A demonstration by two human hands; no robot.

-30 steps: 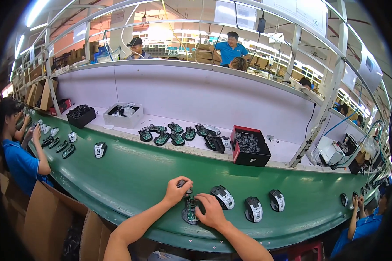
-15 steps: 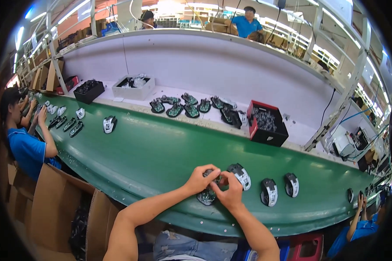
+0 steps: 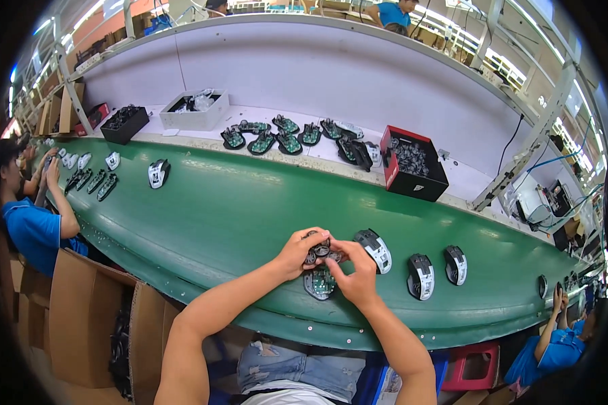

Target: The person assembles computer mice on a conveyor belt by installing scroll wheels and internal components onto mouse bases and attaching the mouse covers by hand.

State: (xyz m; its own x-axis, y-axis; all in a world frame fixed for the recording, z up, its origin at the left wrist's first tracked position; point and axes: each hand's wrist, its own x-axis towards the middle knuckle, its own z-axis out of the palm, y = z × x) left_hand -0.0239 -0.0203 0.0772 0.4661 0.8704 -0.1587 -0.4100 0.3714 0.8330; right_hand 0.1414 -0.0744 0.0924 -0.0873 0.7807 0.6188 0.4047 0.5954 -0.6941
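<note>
Grip of the left hand (image 3: 297, 255) is clamped on dark round parts (image 3: 319, 250), of the right hand (image 3: 358, 275) I cannot tell, while the circuit-board base (image 3: 319, 286) lies partly beneath both, its long axis pointing forward.

The head camera, left of a pair, looks down and ahead from above the wearer's jeans (image 3: 321, 371). It has the left hand (image 3: 298, 255) and right hand (image 3: 359, 273) near, below mid-view, and the wall (image 3: 317, 74) farther off across the bench (image 3: 250, 202). Its wide lens bends the bench's edge and catches one worker (image 3: 37, 219) far left, another worker (image 3: 554, 354) far right.
</note>
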